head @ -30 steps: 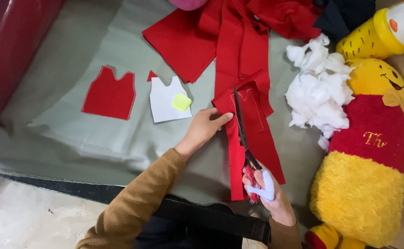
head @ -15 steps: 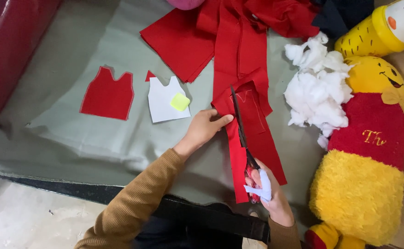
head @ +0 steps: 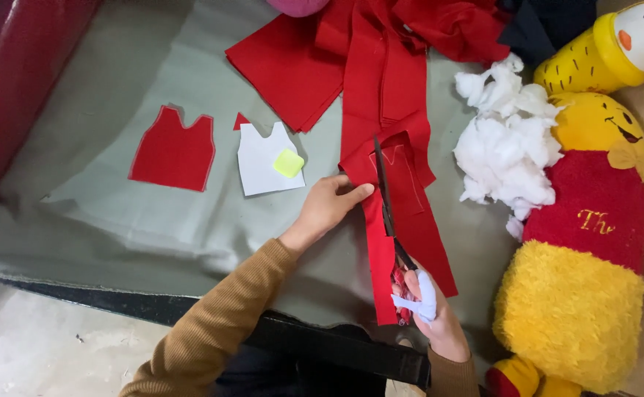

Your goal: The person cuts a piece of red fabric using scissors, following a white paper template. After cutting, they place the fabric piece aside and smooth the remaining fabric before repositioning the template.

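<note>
A: Your right hand (head: 432, 312) is closed through the handles of one pair of scissors (head: 389, 213), a thumb wrapped in white tape; the blades lie nearly shut along a chalk outline on the red fabric strip (head: 403, 220).

B: And your left hand (head: 327, 206)?

A: Fingers curled, thumb and fingertips pinching the strip's left edge just beside the blades. The strip lies on the grey cloth (head: 116, 213), near its front edge.

B: Count, working outward?

A: One finished red cut-out (head: 173, 153), one white paper pattern (head: 267, 158) with one yellow chalk square (head: 289, 163) on it, one small red scrap (head: 241, 121) touching the pattern's top. One pile of red fabric (head: 380, 51) behind. One heap of white stuffing (head: 509, 140). Two plush toys: a yellow-and-red bear (head: 594, 242), and a yellow bird-faced one (head: 616, 51).

B: Change from half a second ago?

A: Your scissors have advanced a little up the outline; your left hand has stayed put.
</note>
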